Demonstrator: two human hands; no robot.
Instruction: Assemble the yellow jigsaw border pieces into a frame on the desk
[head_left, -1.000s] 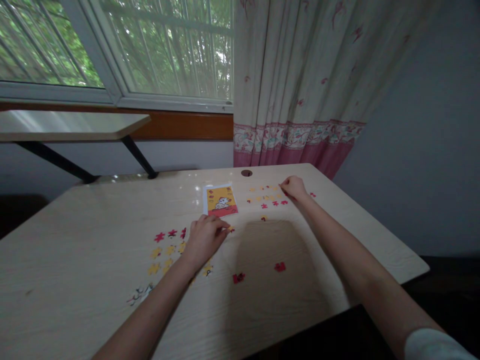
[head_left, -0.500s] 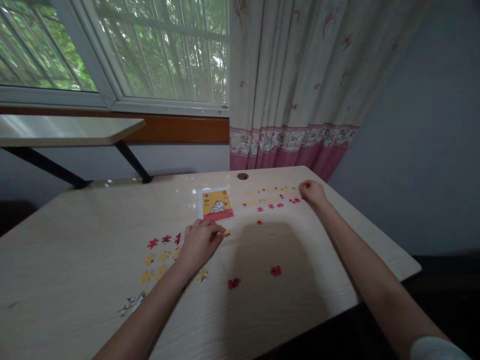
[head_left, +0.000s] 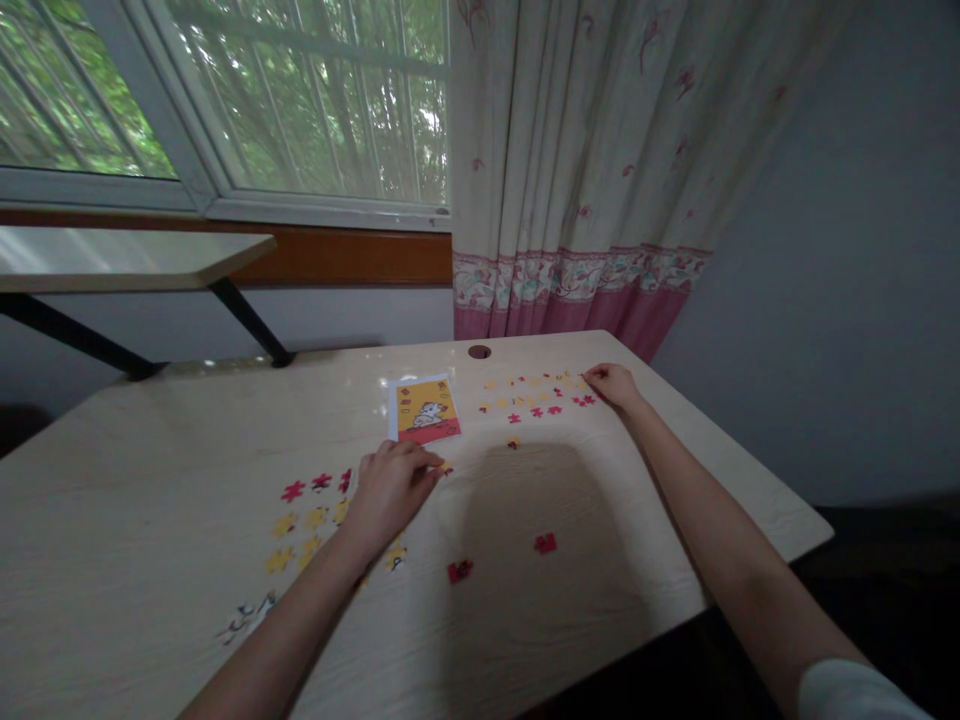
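Jigsaw pieces lie spread over a pale wooden table (head_left: 360, 650). Left of centre, the left hand (head_left: 391, 488) has thumb and fingers narrowed on a small yellow piece (head_left: 448, 468), just in front of a picture card (head_left: 426, 408) showing a white animal on yellow and red. The left forearm crosses a group of red pieces (head_left: 292, 491), yellow ones and white ones (head_left: 246, 617), hiding part of it. Farther back, the right hand (head_left: 615, 383) has its fingertips drawn together at the right end of rows of pieces; whether they grip one, I cannot tell. Two red pieces lie apart nearer the front. Behind stand a raised shelf (head_left: 135, 250), a barred window and a flowered curtain (head_left: 570, 180).
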